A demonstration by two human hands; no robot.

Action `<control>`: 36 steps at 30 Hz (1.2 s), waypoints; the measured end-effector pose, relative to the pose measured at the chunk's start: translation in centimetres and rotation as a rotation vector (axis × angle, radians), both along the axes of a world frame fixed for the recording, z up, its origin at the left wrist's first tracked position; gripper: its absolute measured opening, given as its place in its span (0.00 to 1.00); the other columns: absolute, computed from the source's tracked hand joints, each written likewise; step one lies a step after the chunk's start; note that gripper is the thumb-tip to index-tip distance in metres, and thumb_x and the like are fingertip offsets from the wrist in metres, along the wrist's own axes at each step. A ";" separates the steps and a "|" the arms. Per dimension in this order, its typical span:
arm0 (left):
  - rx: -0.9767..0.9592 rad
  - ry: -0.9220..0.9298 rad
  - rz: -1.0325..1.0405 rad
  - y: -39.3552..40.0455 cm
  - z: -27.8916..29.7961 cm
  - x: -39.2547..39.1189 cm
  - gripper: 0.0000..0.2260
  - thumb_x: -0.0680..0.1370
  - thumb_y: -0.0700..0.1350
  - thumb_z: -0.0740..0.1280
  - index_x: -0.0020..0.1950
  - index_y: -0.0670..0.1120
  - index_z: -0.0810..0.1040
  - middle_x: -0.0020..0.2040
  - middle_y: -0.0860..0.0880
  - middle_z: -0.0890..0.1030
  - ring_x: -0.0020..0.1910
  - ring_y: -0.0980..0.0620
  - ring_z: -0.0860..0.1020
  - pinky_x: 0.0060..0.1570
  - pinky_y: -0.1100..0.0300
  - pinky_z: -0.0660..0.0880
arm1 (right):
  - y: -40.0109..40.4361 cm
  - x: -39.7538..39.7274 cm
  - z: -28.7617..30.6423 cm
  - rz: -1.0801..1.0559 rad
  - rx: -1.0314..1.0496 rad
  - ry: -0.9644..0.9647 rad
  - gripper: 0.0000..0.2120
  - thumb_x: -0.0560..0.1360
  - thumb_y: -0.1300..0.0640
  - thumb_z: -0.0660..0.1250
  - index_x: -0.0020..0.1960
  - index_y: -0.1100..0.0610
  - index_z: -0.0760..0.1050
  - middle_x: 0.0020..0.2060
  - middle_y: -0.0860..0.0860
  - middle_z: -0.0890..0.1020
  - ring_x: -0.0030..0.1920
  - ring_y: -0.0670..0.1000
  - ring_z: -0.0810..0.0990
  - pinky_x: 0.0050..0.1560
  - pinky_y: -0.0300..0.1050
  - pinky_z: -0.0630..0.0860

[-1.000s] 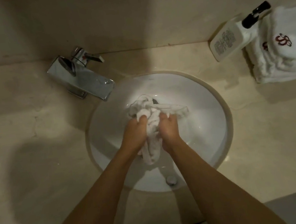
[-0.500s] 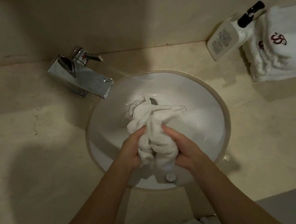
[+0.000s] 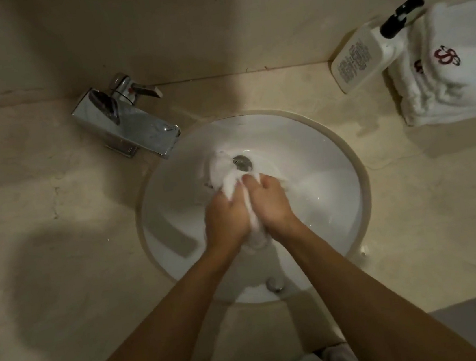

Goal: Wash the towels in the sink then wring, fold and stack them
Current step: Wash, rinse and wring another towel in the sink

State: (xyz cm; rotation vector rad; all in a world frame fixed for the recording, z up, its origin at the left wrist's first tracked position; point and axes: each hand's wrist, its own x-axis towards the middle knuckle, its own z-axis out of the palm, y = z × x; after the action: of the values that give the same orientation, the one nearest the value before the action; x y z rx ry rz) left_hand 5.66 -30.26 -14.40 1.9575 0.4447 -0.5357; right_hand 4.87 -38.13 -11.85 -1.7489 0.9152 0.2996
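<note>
Head view: both hands are working inside the sink, approx. center frame. Left hand and right hand are clenching round a white towel, bunched into a rope w/ its long axis running 12-to-6; far end is pointing at 12, lying just beside the drain. Faucet is sitting at 10. Soap bottle is lying tilted at 2 (touching folded towels).

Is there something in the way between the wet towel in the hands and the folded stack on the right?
Yes, partly. The towel is over the sink; the soap bottle leans on the stack's near-left side. The bare counter below the bottle leaves a free path.
</note>
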 end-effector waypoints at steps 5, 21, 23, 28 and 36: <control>-0.172 0.228 -0.021 -0.2 0.1 1.8 0.36 0.77 0.72 0.45 0.63 0.48 0.79 0.62 0.41 0.80 0.61 0.45 0.78 0.64 0.50 0.72 | 0.3 1.9 -0.6 0.033 0.027 0.059 0.20 0.81 0.45 0.62 0.56 0.60 0.81 0.49 0.58 0.85 0.51 0.58 0.84 0.55 0.53 0.80; -0.173 0.228 -0.022 -0.4 0.5 3.5 0.22 0.85 0.55 0.49 0.59 0.44 0.78 0.56 0.41 0.81 0.56 0.43 0.79 0.54 0.55 0.73 | 0.8 3.6 -0.4 -0.002 -0.084 -0.003 0.17 0.84 0.53 0.56 0.59 0.63 0.78 0.51 0.59 0.82 0.52 0.59 0.80 0.52 0.43 0.73; -0.071 0.194 -0.106 -1.3 0.9 2.9 0.23 0.85 0.54 0.49 0.62 0.42 0.78 0.56 0.42 0.80 0.57 0.44 0.78 0.54 0.57 0.70 | -0.4 5.1 -1.8 -0.090 -0.101 0.051 0.18 0.84 0.53 0.56 0.60 0.64 0.78 0.56 0.63 0.82 0.58 0.62 0.79 0.59 0.49 0.74; -0.162 0.277 -0.038 -1.0 0.1 5.6 0.20 0.85 0.52 0.51 0.60 0.42 0.77 0.60 0.41 0.79 0.61 0.42 0.77 0.49 0.62 0.71 | 1.8 2.4 -2.3 -0.095 -0.021 -0.046 0.18 0.82 0.52 0.56 0.59 0.65 0.78 0.54 0.64 0.82 0.55 0.61 0.81 0.59 0.54 0.76; -0.149 0.358 -0.120 -0.6 -0.6 3.5 0.16 0.85 0.45 0.53 0.59 0.37 0.77 0.60 0.36 0.77 0.65 0.39 0.74 0.60 0.55 0.70 | 2.5 2.0 -3.7 -0.182 0.073 -0.074 0.24 0.77 0.45 0.57 0.54 0.63 0.79 0.49 0.63 0.83 0.52 0.63 0.82 0.58 0.56 0.77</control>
State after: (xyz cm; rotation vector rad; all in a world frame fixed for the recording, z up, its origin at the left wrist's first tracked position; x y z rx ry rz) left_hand 9.12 -30.88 -14.96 1.7556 0.4961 -0.9771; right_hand 6.84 -35.66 -15.59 -1.5871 0.9893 0.1465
